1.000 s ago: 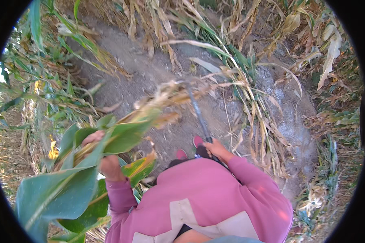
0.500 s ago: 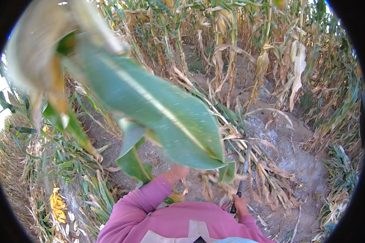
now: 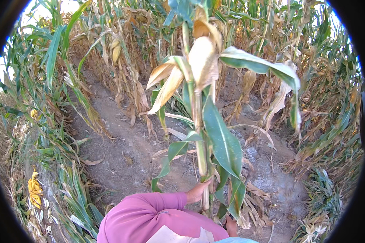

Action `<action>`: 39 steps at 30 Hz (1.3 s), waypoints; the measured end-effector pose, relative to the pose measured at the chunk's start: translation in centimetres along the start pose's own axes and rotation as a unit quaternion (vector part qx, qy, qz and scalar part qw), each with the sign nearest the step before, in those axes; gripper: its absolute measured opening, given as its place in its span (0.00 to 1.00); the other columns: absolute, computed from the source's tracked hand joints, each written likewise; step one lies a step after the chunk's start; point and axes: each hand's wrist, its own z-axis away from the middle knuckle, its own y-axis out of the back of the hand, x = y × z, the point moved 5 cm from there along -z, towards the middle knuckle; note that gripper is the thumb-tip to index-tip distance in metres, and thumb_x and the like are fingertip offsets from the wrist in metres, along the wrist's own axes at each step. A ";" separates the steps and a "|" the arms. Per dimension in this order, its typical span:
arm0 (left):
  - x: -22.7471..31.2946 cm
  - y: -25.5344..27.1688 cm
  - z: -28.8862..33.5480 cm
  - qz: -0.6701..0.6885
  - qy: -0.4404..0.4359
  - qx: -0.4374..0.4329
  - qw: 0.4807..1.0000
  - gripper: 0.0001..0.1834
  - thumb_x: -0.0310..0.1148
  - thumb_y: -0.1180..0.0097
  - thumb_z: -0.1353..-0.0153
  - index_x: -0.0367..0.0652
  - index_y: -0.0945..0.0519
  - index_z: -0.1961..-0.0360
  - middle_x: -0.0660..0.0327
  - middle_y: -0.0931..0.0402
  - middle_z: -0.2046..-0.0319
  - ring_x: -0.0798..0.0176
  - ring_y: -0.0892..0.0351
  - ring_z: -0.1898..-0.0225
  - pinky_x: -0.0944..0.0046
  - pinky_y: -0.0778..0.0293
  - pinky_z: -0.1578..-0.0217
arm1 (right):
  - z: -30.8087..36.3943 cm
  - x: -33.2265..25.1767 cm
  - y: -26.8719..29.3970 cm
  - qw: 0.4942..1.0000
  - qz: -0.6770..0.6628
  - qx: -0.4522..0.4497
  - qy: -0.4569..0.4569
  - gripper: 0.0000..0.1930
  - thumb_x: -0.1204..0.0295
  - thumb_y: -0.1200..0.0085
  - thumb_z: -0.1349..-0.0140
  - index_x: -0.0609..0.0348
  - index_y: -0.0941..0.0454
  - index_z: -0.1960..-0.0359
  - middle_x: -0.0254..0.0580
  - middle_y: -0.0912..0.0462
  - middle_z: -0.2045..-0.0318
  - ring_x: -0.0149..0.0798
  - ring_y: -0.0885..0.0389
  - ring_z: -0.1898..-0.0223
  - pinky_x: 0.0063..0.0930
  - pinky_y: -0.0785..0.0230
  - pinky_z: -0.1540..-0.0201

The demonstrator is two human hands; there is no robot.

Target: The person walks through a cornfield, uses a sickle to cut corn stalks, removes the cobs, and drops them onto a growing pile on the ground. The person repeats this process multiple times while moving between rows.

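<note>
ok so the left hand [image 3: 197, 192] is wrapped round the lower stem of a leafy corn stalk [image 3: 200, 156], held roughly upright mid-scene with a pale ear [image 3: 201, 60] toward the far end; right hand [image 3: 231, 227] is near, half behind leaves, can't tell if it's gripping anything; I'd call this the steadying step; next move probably calls for a firm low grip, top looks heavy; yellow cobs [image 3: 35, 192] lie left

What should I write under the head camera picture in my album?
Left hand's fingers holding leafy corn stalks upright, with yellow cobs heaped at far left.
</note>
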 end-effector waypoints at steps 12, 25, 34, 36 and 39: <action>-6.9 12.1 0.1 0.040 0.114 -0.023 0.992 0.29 0.55 0.66 0.34 0.43 0.39 0.43 0.52 0.29 0.51 0.53 0.29 0.48 0.47 0.35 0.44 | -1.7 -2.6 4.3 0.998 -0.010 0.064 -0.019 0.05 0.72 0.48 0.41 0.54 0.33 0.69 0.31 0.37 0.86 0.30 0.37 0.88 0.25 0.39 0.87; -15.6 17.3 -4.7 0.113 0.206 0.057 0.970 0.34 0.61 0.65 0.37 0.38 0.36 0.48 0.47 0.26 0.56 0.50 0.26 0.51 0.50 0.34 0.46 | 2.7 -3.8 2.7 0.997 -0.024 0.040 -0.068 0.09 0.69 0.49 0.41 0.54 0.37 0.74 0.33 0.34 0.84 0.28 0.35 0.87 0.23 0.39 0.86; -13.4 5.1 -16.8 0.117 0.161 -0.004 0.980 0.40 0.60 0.53 0.42 0.46 0.47 0.37 0.50 0.37 0.45 0.49 0.32 0.47 0.45 0.39 0.44 | 6.2 -8.6 4.7 0.993 0.018 0.114 0.012 0.10 0.66 0.50 0.39 0.53 0.37 0.74 0.30 0.35 0.85 0.27 0.35 0.87 0.22 0.40 0.87; -12.3 3.8 -20.0 -0.044 0.099 0.015 0.994 0.34 0.53 0.48 0.41 0.46 0.40 0.40 0.57 0.28 0.52 0.55 0.30 0.48 0.55 0.35 0.46 | 6.5 -9.6 5.2 0.991 0.004 0.129 0.040 0.11 0.66 0.51 0.39 0.53 0.38 0.75 0.29 0.36 0.86 0.27 0.36 0.88 0.22 0.41 0.87; -11.1 6.5 -21.2 -0.401 0.036 0.016 0.915 0.33 0.47 0.45 0.41 0.40 0.40 0.41 0.54 0.27 0.51 0.61 0.27 0.52 0.62 0.29 0.56 | 6.4 -10.1 6.1 0.987 0.017 0.150 0.053 0.09 0.67 0.52 0.38 0.52 0.38 0.72 0.28 0.35 0.85 0.25 0.36 0.88 0.20 0.41 0.86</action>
